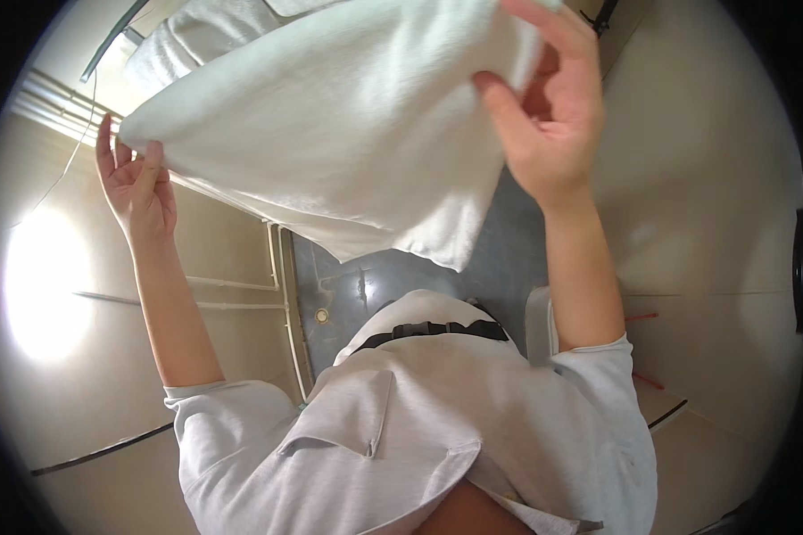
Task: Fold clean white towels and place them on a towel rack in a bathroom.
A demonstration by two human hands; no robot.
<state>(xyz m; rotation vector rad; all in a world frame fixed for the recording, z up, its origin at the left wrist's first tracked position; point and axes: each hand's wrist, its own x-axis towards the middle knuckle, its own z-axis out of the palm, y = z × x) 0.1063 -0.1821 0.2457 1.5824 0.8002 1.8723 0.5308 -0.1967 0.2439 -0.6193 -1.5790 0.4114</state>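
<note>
A pale cloth (348, 127) hangs spread out in front of my chest, its lower edge drooping in points above the floor. At its left corner, my left hand (140, 187) pinches the fabric between thumb and fingers. My right hand (562, 120) is raised higher at the cloth's right side, thumb on the near face and fingers curled around the edge. Part of the cloth's top runs out of view. Behind it, at the upper left, a light grey fabric piece (204, 40) shows; how it is supported is hidden.
White pipes (281, 281) run along the left wall. The grey floor (368, 274) has a round drain (321, 315). A thin wire (73, 154) dangles from a dark bar (114, 40). Red rods (642, 316) stick out by the right wall (702, 221).
</note>
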